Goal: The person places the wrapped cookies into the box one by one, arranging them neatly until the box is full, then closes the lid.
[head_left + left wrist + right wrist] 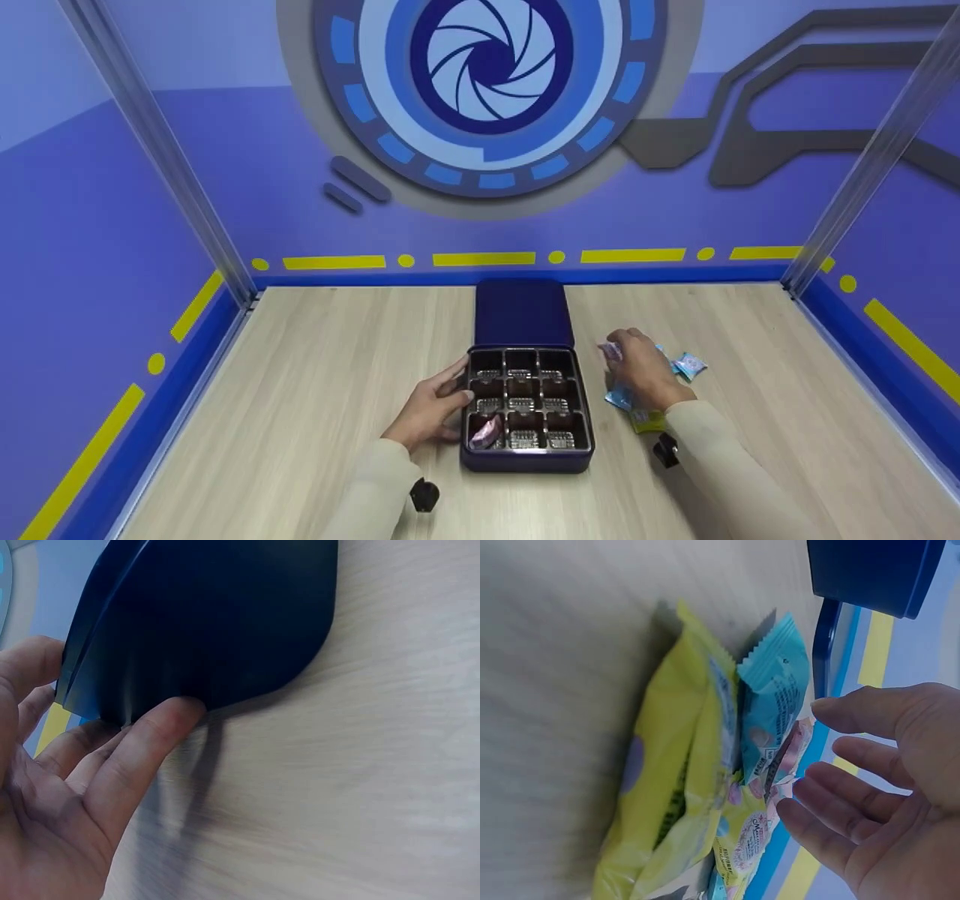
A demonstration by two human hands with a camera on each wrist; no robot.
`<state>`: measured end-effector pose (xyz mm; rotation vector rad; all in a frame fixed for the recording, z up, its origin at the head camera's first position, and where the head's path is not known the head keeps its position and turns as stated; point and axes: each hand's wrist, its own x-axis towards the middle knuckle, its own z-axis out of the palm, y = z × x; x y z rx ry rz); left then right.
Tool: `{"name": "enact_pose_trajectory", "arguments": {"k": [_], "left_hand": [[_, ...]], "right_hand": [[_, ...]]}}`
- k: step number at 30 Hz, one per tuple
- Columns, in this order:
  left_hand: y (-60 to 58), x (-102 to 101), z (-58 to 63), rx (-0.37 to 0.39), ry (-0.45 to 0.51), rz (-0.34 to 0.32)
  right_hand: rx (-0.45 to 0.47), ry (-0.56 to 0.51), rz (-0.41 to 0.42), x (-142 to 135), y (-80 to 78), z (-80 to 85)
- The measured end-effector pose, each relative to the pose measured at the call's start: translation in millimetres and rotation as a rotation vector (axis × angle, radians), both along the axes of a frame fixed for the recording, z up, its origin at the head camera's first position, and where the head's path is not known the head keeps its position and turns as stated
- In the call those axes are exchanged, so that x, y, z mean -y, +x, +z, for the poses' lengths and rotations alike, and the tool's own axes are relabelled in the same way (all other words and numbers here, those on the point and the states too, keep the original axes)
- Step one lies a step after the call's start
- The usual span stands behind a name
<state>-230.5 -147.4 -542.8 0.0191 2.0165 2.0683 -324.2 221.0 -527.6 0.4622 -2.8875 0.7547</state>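
Note:
My left hand (431,409) rests against the left side of a dark blue tin (525,461), thumb at its rim. In the left wrist view its fingers lie along the tin's outer wall. The hinged lid (523,311) lies back. Inside, a clear tray of compartments has a pink-wrapped packet (486,433) in its front left one. My right hand (641,367) reaches over the small packets right of the tin, its fingers spread in the right wrist view. A pink packet (611,350) shows at its fingertips, beside a teal packet (774,697) and a yellow packet (679,757).
Another blue packet (690,366) lies to the right of the right hand. The pale wooden table (337,337) runs back to a blue printed wall (420,232), with side panels left and right. Black wrist mounts (424,495) hang below both sleeves.

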Motion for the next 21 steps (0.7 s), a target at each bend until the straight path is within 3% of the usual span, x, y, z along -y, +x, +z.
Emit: {"name": "enact_pose_trajectory", "arguments": {"k": [12, 21], "left_hand": [[-1.2, 0.4, 0.5, -0.002, -0.012, -0.003], [1.2, 0.9, 1.9, -0.014, -0.025, 0.002]], "right_hand": [[0.064, 0.051, -0.026, 2.7, -3.0, -0.6], [0.051, 0.052, -0.009, 1.6, -3.9, -4.3]]}}
